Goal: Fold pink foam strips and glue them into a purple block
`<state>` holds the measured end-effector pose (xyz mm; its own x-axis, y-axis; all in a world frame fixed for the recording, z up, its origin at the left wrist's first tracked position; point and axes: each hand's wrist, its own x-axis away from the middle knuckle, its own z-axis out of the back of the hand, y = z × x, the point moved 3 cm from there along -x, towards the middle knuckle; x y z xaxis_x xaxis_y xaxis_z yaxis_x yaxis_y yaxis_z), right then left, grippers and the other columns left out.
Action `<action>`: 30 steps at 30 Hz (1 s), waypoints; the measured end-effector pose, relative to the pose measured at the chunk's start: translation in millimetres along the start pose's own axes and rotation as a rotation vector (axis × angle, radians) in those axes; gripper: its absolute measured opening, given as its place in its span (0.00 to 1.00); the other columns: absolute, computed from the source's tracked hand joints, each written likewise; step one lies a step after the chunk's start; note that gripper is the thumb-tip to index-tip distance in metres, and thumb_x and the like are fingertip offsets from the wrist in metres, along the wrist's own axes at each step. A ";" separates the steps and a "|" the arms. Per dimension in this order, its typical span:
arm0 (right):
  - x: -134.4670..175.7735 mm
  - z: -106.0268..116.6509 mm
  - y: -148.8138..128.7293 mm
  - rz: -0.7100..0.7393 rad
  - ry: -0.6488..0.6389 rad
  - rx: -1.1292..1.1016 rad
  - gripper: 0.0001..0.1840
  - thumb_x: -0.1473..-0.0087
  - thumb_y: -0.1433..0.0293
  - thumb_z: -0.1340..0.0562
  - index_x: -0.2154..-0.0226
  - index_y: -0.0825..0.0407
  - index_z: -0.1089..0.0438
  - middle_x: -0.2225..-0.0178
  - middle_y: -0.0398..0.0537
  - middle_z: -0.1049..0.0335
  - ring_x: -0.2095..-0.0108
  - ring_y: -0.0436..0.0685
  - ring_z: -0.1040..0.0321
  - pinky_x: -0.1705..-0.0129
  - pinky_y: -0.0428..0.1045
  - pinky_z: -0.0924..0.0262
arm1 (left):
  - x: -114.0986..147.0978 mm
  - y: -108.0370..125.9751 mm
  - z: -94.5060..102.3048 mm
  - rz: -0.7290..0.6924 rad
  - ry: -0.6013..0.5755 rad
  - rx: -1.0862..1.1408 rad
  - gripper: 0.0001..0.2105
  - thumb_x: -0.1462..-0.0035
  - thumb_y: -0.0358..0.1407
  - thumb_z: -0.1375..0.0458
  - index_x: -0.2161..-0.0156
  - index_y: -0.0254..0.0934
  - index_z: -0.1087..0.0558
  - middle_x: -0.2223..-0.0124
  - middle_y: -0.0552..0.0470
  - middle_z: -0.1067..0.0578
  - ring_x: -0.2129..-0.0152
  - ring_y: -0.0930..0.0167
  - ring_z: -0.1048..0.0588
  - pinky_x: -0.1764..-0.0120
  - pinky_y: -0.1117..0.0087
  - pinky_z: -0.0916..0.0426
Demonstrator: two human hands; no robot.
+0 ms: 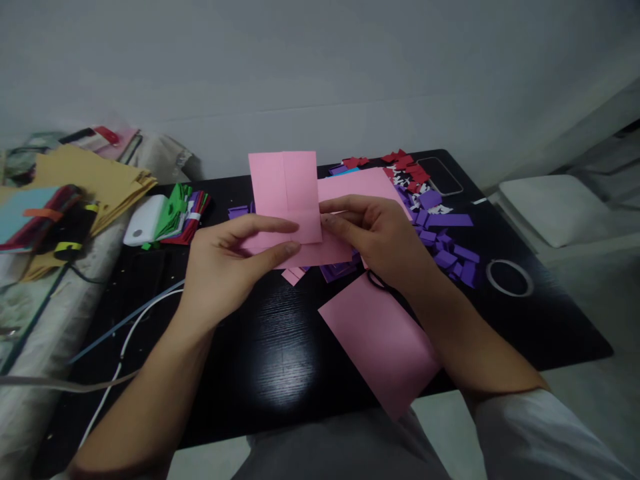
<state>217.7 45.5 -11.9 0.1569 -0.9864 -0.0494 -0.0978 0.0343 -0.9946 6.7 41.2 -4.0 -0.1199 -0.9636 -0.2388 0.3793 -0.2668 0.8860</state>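
Observation:
Both hands hold a folded sheet of pink paper (285,183) up above the dark table. Crease lines run across it, and one panel stands upright over a wider lower strip. My left hand (225,267) pinches its lower left part between thumb and fingers. At the right edge, my right hand (373,230) grips the same sheet, its fingertips close together. Behind my right hand lies a larger pink sheet (360,183). Another pink sheet (377,337) lies under my right forearm and reaches over the table's front edge.
Purple folded paper pieces (450,253) spread at the right, with red scraps (410,167) behind them. A ring of tape (509,278) lies farther right. At the left are green paper bundles (175,210), a white device (145,220), brown envelopes (90,180) and a white cable (123,347).

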 end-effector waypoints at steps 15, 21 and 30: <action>-1.1 0.3 5.9 -0.016 0.040 -0.049 0.24 0.60 0.58 0.18 0.62 0.51 0.19 0.69 0.45 0.17 0.67 0.56 0.20 0.65 0.49 0.25 | 5.0 4.2 -3.6 -0.054 0.051 -0.019 0.11 0.47 0.41 0.25 0.57 0.48 0.14 0.58 0.55 0.15 0.64 0.67 0.17 0.58 0.66 0.20; -0.9 -0.3 5.4 -0.003 0.044 -0.022 0.24 0.59 0.57 0.19 0.62 0.50 0.20 0.69 0.44 0.18 0.68 0.55 0.21 0.67 0.49 0.26 | 2.2 4.1 -1.6 -0.035 0.031 -0.039 0.10 0.47 0.41 0.25 0.59 0.48 0.14 0.60 0.54 0.14 0.64 0.66 0.17 0.59 0.65 0.19; -1.1 -2.2 4.5 -0.008 0.050 -0.013 0.26 0.61 0.54 0.18 0.64 0.51 0.21 0.71 0.44 0.19 0.69 0.55 0.22 0.69 0.48 0.28 | -1.6 3.0 0.6 -0.030 0.005 -0.012 0.10 0.48 0.39 0.25 0.59 0.47 0.14 0.59 0.53 0.14 0.62 0.64 0.16 0.57 0.64 0.19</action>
<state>214.9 46.3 -16.2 0.1082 -0.9935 -0.0361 -0.1093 0.0242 -0.9937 7.5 41.9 -0.7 -0.1269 -0.9552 -0.2675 0.3862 -0.2960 0.8736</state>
